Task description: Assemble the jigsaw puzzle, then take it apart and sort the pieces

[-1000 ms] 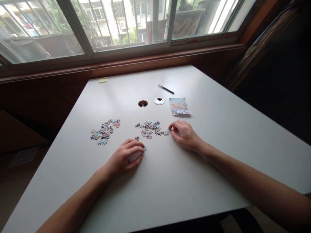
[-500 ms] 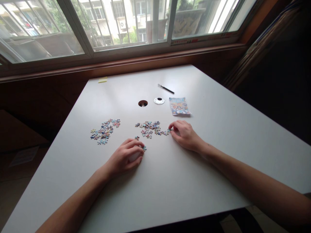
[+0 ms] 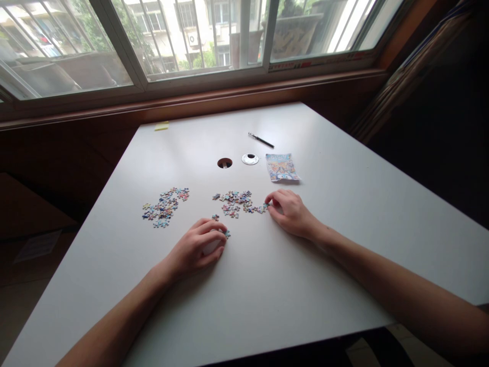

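Note:
My left hand (image 3: 200, 242) rests on the white table with its fingers curved and its thumb apart from them. A small light-blue jigsaw piece (image 3: 228, 234) lies at its fingertips, partly covered by them. Just beyond those fingers is another loose piece (image 3: 216, 217). My right hand (image 3: 289, 211) has its thumb and forefinger closed around a bluish jigsaw piece (image 3: 266, 206) at the right end of a scattered pile of jigsaw pieces (image 3: 235, 200). The fingers hide part of that piece. A second pile of jigsaw pieces (image 3: 162, 208) is spread to the left.
Beyond my right hand lies a colourful printed sheet or packet (image 3: 282, 167). A pen (image 3: 261, 140), a round metal cover (image 3: 250, 159) and a cable hole (image 3: 224, 163) are farther back on the table (image 3: 267, 300). Yellow strips (image 3: 161, 125) mark the far left corner, below the window.

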### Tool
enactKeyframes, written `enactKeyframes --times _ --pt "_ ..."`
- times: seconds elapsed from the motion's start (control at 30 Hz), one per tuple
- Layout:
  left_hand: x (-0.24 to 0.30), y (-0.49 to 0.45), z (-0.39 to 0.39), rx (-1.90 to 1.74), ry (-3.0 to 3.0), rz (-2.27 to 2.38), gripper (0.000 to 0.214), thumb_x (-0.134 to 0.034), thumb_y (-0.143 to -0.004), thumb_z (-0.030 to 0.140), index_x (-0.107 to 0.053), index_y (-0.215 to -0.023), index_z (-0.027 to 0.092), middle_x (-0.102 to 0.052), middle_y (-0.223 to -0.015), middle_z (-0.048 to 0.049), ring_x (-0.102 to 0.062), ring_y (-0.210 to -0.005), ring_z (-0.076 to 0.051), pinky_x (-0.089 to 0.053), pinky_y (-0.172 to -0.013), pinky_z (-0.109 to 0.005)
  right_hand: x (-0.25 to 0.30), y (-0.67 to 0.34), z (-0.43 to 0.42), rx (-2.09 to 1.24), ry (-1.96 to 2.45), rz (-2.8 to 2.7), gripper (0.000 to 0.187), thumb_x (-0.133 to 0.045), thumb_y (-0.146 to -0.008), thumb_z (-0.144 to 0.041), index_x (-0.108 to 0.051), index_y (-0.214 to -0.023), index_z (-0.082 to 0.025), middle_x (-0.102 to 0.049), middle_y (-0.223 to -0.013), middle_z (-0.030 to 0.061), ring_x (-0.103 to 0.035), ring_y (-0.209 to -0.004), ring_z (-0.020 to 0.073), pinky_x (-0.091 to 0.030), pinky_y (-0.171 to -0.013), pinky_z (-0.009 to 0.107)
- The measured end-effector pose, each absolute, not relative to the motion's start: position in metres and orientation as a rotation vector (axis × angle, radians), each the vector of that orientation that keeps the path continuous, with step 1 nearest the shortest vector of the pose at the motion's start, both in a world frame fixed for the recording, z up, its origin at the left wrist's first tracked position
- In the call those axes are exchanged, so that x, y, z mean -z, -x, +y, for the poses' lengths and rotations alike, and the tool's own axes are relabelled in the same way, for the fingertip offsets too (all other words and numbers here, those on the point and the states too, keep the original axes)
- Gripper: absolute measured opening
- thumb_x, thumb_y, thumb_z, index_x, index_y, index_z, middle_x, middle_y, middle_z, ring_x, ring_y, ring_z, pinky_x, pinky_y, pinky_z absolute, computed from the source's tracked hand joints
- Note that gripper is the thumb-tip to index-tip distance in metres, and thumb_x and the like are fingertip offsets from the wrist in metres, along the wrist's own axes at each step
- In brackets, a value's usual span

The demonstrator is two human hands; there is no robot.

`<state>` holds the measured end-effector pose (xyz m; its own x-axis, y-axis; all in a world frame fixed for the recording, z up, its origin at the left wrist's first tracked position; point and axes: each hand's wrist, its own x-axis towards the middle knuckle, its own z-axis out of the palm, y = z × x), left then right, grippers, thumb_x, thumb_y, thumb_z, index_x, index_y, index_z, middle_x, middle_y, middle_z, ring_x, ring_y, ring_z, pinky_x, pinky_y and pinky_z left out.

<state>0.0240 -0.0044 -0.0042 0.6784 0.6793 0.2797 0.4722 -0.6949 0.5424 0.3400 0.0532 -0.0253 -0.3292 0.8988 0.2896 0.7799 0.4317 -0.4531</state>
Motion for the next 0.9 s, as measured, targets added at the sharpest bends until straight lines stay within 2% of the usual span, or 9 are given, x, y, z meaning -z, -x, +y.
enactKeyframes --times 0.5,0.9 --pt "0.0044 -0.0240 -0.0043 -0.663 -2.476 0.892 0.015 -0.060 -0.089 0.016 -0.065 -0.100 0.023 -0.065 -0.120 -0.0070 -0.056 -0.112 -0.022 -0.046 -0.103 -0.041 0.0255 -0.3388 0.0525 -0.341 1.431 -2.152 0.009 -0.056 -0.085 -0.021 -0.063 -0.091 -0.019 -0.062 -0.084 0.0062 -0.057 -0.083 0.0231 -0.041 -0.082 0.037" --pt "0.0037 -0.0240 -0.0049 -0.664 -2.474 0.896 0.014 -0.060 -0.089 0.017 -0.065 -0.100 0.024 -0.065 -0.120 -0.0073 -0.056 -0.113 -0.022 -0.047 -0.103 -0.041 0.0265 -0.3394 0.0529 -0.361 1.423 -2.082 0.013 -0.053 -0.091 -0.026 -0.063 -0.095 -0.018 -0.062 -0.087 0.0074 -0.058 -0.083 0.0229 -0.043 -0.080 0.037"
